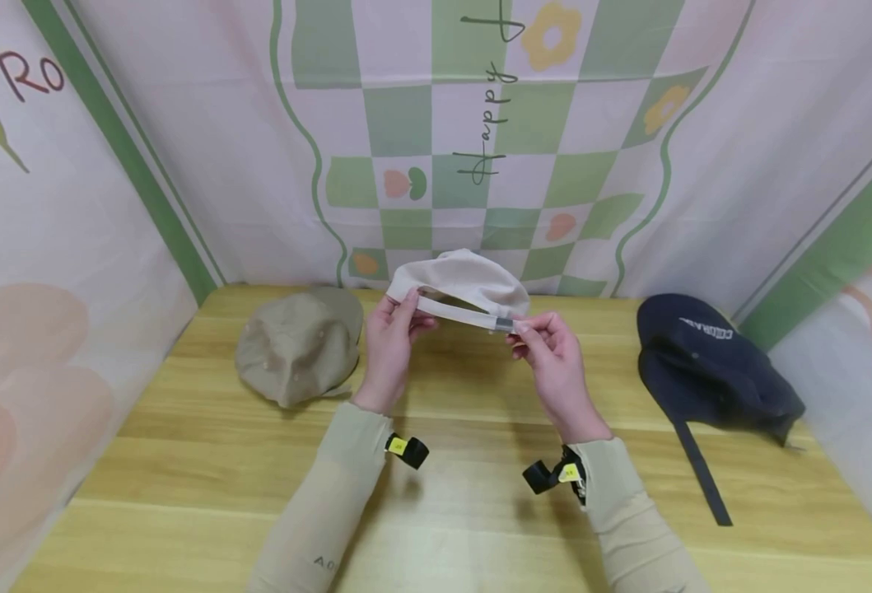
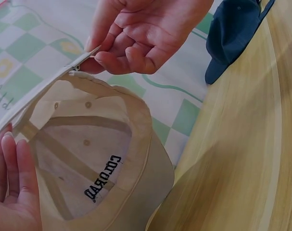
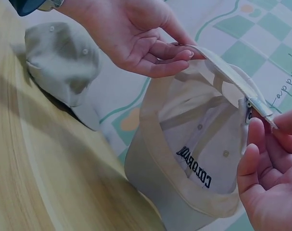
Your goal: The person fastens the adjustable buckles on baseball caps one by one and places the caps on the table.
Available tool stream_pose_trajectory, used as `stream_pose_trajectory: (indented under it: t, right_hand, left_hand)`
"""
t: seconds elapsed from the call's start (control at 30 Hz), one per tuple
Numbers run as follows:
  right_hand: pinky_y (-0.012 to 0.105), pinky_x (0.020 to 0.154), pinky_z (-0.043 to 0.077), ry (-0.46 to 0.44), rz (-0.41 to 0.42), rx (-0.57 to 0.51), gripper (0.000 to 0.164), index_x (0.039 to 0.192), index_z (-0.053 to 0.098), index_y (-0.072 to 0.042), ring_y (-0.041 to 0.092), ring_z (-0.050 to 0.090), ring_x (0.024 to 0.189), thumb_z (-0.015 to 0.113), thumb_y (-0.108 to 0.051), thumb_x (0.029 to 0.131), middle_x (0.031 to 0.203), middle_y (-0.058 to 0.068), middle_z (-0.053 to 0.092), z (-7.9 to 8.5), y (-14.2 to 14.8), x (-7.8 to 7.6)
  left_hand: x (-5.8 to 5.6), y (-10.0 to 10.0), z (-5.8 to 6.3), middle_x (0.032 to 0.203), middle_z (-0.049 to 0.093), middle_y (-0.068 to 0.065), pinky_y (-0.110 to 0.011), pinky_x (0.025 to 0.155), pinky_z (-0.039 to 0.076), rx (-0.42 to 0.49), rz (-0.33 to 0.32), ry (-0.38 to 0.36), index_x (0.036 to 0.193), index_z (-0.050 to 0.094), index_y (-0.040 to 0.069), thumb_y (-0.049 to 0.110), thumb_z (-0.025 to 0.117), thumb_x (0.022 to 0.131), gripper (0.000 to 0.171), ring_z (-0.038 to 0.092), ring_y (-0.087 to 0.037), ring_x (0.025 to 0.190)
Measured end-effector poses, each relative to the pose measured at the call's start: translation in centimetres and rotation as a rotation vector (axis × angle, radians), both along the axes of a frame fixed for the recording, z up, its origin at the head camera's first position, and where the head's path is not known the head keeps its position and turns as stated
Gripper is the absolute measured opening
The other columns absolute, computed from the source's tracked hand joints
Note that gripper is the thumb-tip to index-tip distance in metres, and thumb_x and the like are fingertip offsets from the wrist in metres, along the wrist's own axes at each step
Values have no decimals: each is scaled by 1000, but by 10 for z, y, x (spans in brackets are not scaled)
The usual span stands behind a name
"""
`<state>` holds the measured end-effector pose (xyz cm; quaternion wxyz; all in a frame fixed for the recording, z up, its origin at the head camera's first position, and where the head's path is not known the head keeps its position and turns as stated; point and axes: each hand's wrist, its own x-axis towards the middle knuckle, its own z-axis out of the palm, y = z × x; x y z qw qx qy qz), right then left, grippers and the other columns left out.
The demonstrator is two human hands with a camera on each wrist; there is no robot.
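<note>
A cream baseball cap (image 1: 465,276) is held up over the back of the table, its rear opening and adjustable strap (image 1: 454,311) toward me. My left hand (image 1: 394,342) pinches the strap's left end between thumb and fingers. At the other end, beside the metal buckle (image 1: 505,324), my right hand (image 1: 554,362) pinches the strap's tip. Both wrist views look into the cap's inside, where dark lettering (image 3: 194,166) shows through. In the left wrist view the right hand (image 2: 146,36) grips the strap near the buckle.
An olive-tan cap (image 1: 298,346) lies on the wooden table (image 1: 450,527) at left. At right lies a navy cap (image 1: 710,362) with its long strap (image 1: 702,473) hanging loose toward the front. Patterned fabric (image 1: 473,123) hangs behind the table and along both sides.
</note>
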<state>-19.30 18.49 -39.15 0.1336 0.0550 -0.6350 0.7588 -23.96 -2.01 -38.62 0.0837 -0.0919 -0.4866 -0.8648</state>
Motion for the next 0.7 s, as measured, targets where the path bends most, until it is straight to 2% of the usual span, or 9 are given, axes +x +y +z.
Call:
stream_pose_trajectory:
  t: [0.37,0.5,0.7]
  right_hand:
    - [26,76,53,-5,24,-44,8,102,45,-6,20,63,90,43,-8,109,105,12,61,-4,-3,1]
    - [27,76,53,-7,39,-50,9,103,42,-7,21,63,90,39,-11,110,105,16,61,-5,-5,0]
    - [25,71,50,-35,37,-79,11,103,39,-10,19,63,85,34,-16,112,101,8,68,-8,-2,-1]
  left_hand:
    - [1,1,-3,81,69,-6,-26,70,59,-21,-26,2,111,60,-3,12,54,107,16,65,-14,69]
    - [2,1,-4,82,69,-6,-26,70,59,-29,-41,-3,113,58,-5,11,54,107,18,65,-14,70]
    - [3,-3,-3,86,69,-6,-28,74,60,-69,-83,-32,114,61,-3,8,61,103,15,65,-15,72]
